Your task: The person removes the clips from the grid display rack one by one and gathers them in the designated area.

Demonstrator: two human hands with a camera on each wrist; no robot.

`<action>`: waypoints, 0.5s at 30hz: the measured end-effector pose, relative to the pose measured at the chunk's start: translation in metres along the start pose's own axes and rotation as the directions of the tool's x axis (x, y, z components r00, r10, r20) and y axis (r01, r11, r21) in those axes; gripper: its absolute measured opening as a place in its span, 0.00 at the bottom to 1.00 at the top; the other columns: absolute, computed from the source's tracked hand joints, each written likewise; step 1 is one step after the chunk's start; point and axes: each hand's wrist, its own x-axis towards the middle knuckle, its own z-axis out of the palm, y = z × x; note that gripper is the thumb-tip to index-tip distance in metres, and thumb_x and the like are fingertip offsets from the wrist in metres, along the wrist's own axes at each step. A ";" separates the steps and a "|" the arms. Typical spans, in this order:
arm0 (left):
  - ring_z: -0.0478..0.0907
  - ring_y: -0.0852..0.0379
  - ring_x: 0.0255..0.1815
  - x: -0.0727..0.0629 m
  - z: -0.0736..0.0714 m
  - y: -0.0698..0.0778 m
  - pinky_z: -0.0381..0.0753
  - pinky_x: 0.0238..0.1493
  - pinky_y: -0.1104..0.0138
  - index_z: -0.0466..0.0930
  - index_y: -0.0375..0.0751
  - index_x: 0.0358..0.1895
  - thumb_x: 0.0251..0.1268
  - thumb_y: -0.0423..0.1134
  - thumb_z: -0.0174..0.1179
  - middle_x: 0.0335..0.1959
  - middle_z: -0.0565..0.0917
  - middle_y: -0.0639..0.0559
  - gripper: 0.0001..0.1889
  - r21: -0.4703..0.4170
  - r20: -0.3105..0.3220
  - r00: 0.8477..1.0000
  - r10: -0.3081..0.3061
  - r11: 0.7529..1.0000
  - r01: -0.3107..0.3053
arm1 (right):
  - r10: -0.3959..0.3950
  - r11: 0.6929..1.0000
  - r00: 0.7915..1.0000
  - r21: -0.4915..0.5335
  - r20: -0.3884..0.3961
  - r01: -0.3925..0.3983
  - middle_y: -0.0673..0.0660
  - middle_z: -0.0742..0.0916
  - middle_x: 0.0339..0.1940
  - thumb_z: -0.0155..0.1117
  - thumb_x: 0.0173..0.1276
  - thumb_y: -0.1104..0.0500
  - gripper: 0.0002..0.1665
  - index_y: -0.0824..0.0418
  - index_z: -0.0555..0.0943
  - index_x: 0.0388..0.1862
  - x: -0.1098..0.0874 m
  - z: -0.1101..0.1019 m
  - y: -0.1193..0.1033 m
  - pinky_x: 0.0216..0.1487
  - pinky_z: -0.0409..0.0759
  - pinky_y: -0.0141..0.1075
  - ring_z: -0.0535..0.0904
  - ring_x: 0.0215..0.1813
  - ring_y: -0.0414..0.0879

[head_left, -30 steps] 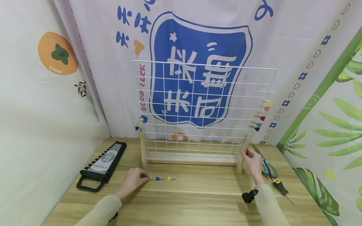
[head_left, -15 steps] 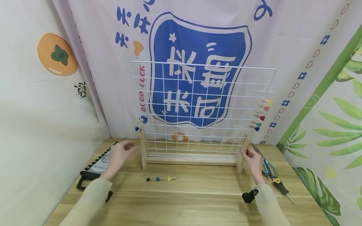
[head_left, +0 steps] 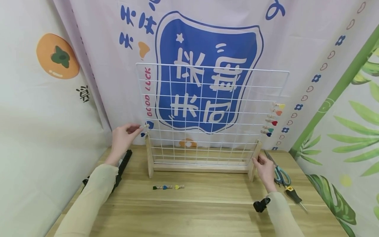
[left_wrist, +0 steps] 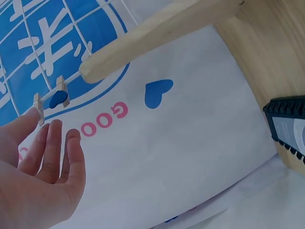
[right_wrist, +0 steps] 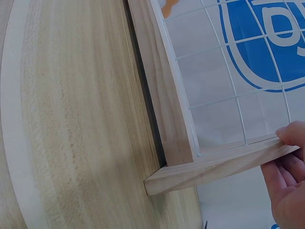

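Note:
A white wire grid [head_left: 213, 68] stands upright in a wooden stand [head_left: 201, 169]. At the grid's left edge my left hand [head_left: 122, 140] pinches a small wooden clothespin [left_wrist: 37, 102] between thumb and fingertips. Just below it, a clothespin with a dark blue heart [left_wrist: 58, 99] is clipped to the same edge. My right hand [head_left: 265, 171] grips the stand's right upright [right_wrist: 224, 167], thumb on one side and fingers beneath in the right wrist view. In a row on the table lie clothespins with a green heart [head_left: 155, 187], a blue heart [head_left: 165, 187] and a yellow heart [head_left: 177, 187].
Several heart clothespins [head_left: 273, 122] hang down the grid's right edge. Scissors [head_left: 282, 176] and a screwdriver [head_left: 293, 196] lie right of the stand. A black toothed holder [head_left: 125, 161] lies at the left, partly behind my left arm. A printed curtain [head_left: 231, 19] hangs behind.
My left hand has left the clothespin row on the table and moved up and left to the clothespin on the grid's left edge. The right hand has stayed on the upright.

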 end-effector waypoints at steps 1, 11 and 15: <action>0.87 0.42 0.38 0.000 0.001 0.000 0.70 0.33 0.86 0.86 0.33 0.45 0.67 0.43 0.65 0.39 0.90 0.37 0.15 0.002 0.000 1.000 -0.003 1.000 0.003 | -0.002 1.000 1.000 0.004 0.002 0.002 0.70 0.85 0.56 0.61 0.72 0.61 0.19 0.72 0.81 0.57 0.000 0.000 0.000 0.38 0.71 0.07 0.82 0.59 0.60; 0.85 0.45 0.31 0.001 0.006 0.001 0.69 0.30 0.84 0.87 0.33 0.40 0.65 0.39 0.66 0.34 0.89 0.36 0.11 0.013 -0.043 0.998 0.037 0.999 -0.036 | 0.009 1.000 1.000 0.030 0.010 -0.009 0.69 0.85 0.56 0.61 0.72 0.60 0.19 0.69 0.81 0.57 0.000 -0.001 0.002 0.38 0.73 0.08 0.71 0.38 0.12; 0.84 0.49 0.28 0.002 0.008 0.000 0.68 0.28 0.84 0.87 0.32 0.37 0.64 0.38 0.67 0.32 0.89 0.36 0.09 0.019 -0.067 0.996 0.062 0.998 -0.060 | 0.004 1.000 1.000 0.018 0.008 -0.004 0.68 0.85 0.56 0.61 0.72 0.60 0.19 0.70 0.81 0.57 0.000 -0.001 0.002 0.39 0.72 0.08 0.82 0.48 0.30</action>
